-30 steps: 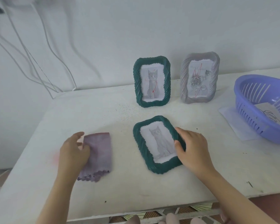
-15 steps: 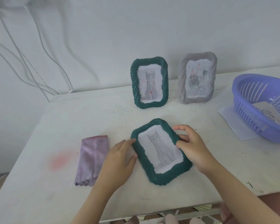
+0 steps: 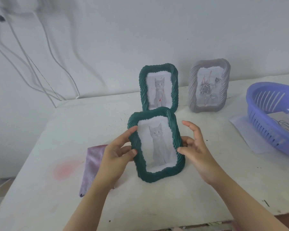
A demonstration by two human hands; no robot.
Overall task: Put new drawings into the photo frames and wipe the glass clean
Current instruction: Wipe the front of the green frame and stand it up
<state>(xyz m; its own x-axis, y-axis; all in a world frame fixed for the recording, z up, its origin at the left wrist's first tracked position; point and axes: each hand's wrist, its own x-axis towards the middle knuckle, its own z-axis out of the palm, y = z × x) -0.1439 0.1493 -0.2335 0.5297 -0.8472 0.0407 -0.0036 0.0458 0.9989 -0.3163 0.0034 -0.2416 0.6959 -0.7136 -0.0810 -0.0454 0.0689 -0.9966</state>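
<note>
A green twisted-rim photo frame (image 3: 141,164) with a grey cat drawing is raised upright over the white table (image 3: 40,189). My left hand (image 3: 118,154) grips its left edge, thumb on the front. My right hand (image 3: 195,147) holds the right edge with thumb and a finger, other fingers spread. A second green frame (image 3: 174,90) with a red-scribbled cat stands behind. A grey frame (image 3: 223,90) with a scribbled rose drawing stands to its right. A purple cloth (image 3: 92,165) lies flat on the table, partly behind my left forearm.
A purple plastic basket (image 3: 260,114) holding a sheet with a drawing sits at the right edge, on a sheet of paper (image 3: 247,135). White cables (image 3: 32,64) hang down the wall at the back left. A pink stain (image 3: 63,169) marks the table.
My left hand left the cloth and took the frame's left edge. Both hands lifted the lying frame up from the table to stand upright.
</note>
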